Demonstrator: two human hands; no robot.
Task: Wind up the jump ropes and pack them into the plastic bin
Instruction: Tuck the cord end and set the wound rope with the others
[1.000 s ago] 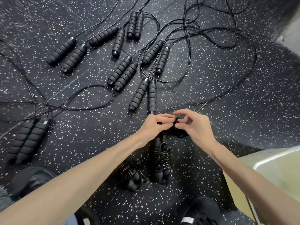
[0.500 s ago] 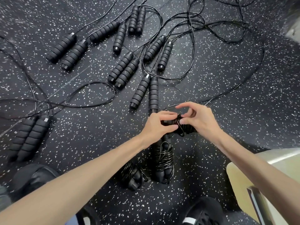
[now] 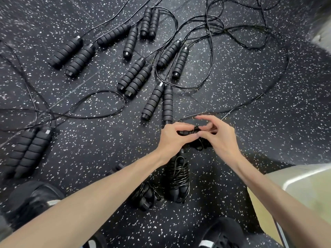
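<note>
My left hand [image 3: 174, 137] grips the black handles of a jump rope [image 3: 197, 138] just above the floor. My right hand [image 3: 218, 136] pinches that rope's thin black cord beside the handles, where coils are wrapped around them; the loose end trails off to the upper right. Two wound rope bundles lie below my hands, one [image 3: 177, 179] upright and one [image 3: 145, 194] partly hidden by my left forearm. The pale plastic bin [image 3: 304, 185] shows at the lower right edge.
Several unwound jump ropes with ribbed black foam handles lie on the speckled black rubber floor, among them a pair [image 3: 158, 102] just above my hands and a pair [image 3: 28, 151] at far left. Tangled cords [image 3: 215, 33] spread across the top. Black shoes [image 3: 34, 199] sit at the bottom.
My right hand has shifted a little around the handles with the cord, fingers lifted higher. The view has tilted slightly; the bin shows less at lower right.
</note>
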